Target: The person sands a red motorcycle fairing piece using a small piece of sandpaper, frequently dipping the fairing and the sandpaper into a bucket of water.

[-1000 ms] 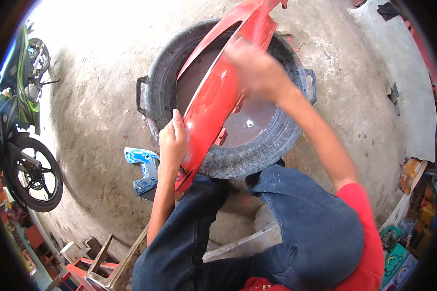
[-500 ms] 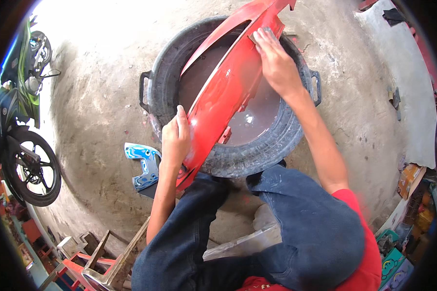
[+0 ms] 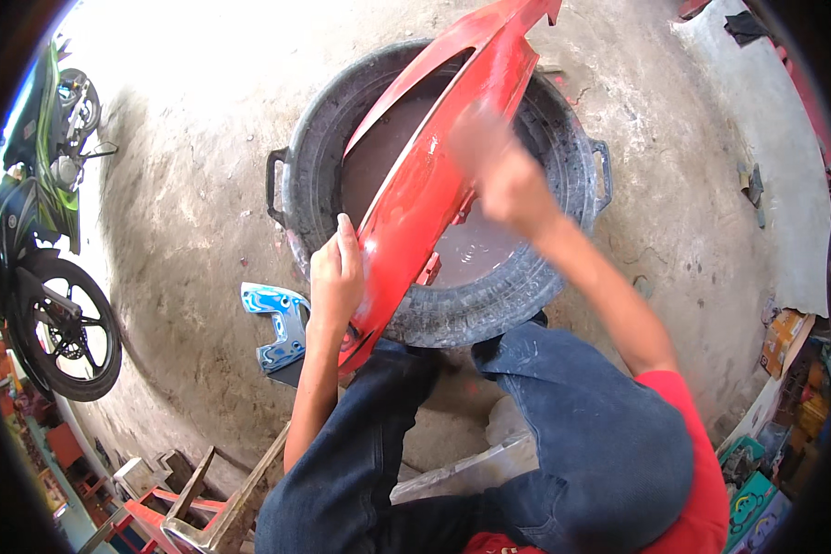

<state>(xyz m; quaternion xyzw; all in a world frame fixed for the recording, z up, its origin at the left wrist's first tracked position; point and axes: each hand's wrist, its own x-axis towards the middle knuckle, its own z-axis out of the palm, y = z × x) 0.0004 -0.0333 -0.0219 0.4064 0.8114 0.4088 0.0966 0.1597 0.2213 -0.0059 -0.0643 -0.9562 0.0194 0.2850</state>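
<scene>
A long red motorcycle body panel (image 3: 420, 198), glossy and wet in places, lies slanted across a round black tub (image 3: 305, 120) holding murky water. Its lower end rests by my left knee, and its far end rises past the tub's rim. At the panel's lower left edge my left hand (image 3: 337, 277) grips it, thumb pointing up along the edge. Over the middle of the panel is my right hand (image 3: 499, 171), its fingers smeared by motion; anything under them cannot be made out.
A blue-and-white patterned plastic part (image 3: 282, 323) lies on the concrete floor left of the tub. A motorcycle (image 3: 51, 240) stands at the far left. Near my left leg is a wooden-and-red frame (image 3: 203, 508). Boxes and clutter (image 3: 785, 342) line the right side.
My right hand has moved down along the panel, from near its far end toward the middle. My left hand keeps its grip; the panel stays in nearly the same place.
</scene>
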